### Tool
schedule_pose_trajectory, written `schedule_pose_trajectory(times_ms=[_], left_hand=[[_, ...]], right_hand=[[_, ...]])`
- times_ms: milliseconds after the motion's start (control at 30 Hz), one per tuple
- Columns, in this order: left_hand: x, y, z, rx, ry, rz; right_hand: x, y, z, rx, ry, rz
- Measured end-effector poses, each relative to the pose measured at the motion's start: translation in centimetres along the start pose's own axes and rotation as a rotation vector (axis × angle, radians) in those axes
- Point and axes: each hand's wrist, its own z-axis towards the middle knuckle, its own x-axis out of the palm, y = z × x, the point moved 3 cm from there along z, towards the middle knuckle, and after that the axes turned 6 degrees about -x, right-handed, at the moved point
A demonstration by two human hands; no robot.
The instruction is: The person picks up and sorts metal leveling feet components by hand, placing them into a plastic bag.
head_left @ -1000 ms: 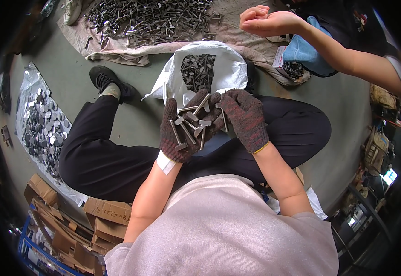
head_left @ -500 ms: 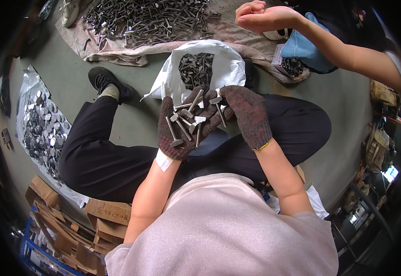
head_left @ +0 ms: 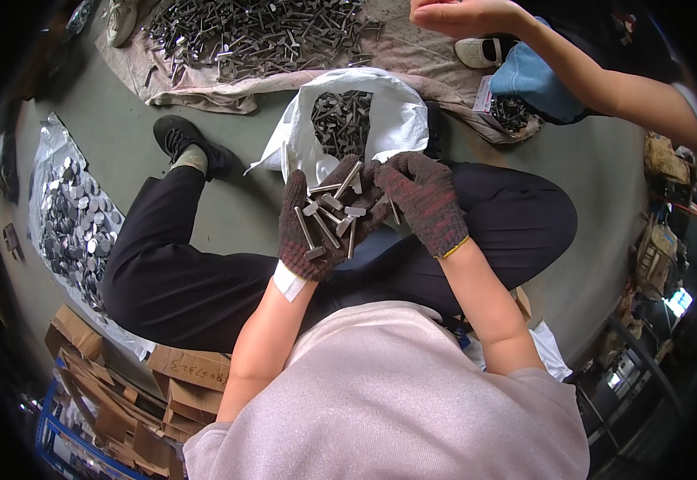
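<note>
My left hand [head_left: 288, 244], in a dark brown knitted glove, is cupped palm up around several loose metal T-bolts [head_left: 326, 227]. Their shafts and flat heads point in different directions. Beside it, my right hand [head_left: 428, 202], gloved the same way, pinches one T-bolt [head_left: 395, 211]; its shaft shows below the fingers while its head is mostly hidden. Just beyond both hands stands a white woven sack [head_left: 400, 120] with its mouth spread wide, and more dark T-bolts [head_left: 342, 122] fill the inside.
A large heap of T-bolts [head_left: 260, 36] covers a cloth [head_left: 204, 94] at the far side. Round metal discs [head_left: 84, 212] lie on plastic sheeting at left. Cardboard boxes [head_left: 192, 368] sit at lower left. Another person's arm [head_left: 572, 72] reaches in from upper right, above a small box of parts [head_left: 510, 114].
My right hand has turned, its fingers now covering most of the T-bolt that showed plainly before. My left hand shifted slightly. The other person's hand moved up toward the top edge.
</note>
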Motion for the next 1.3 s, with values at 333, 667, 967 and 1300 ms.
schedule_pose_trajectory(times_ms=[333,667,967,1300], left_hand=[[0.1,0.0,0.4,-0.038,0.132,-0.109],[-0.1,-0.7,0.1,-0.018,0.08,0.052],[0.6,-1.9,-0.3,0.133,0.022,0.051],[0.1,-2.1,-0.1,0.141,-0.026,0.03]], right_hand=[[-0.9,-1.5,0.1,-0.437,0.015,-0.372],[0.1,-2.3,-1.3,-0.241,-0.178,-0.073],[-1.6,-0.3,-1.4,0.282,0.227,0.941],[-1.3,0.4,-1.2,0.336,0.19,0.868]])
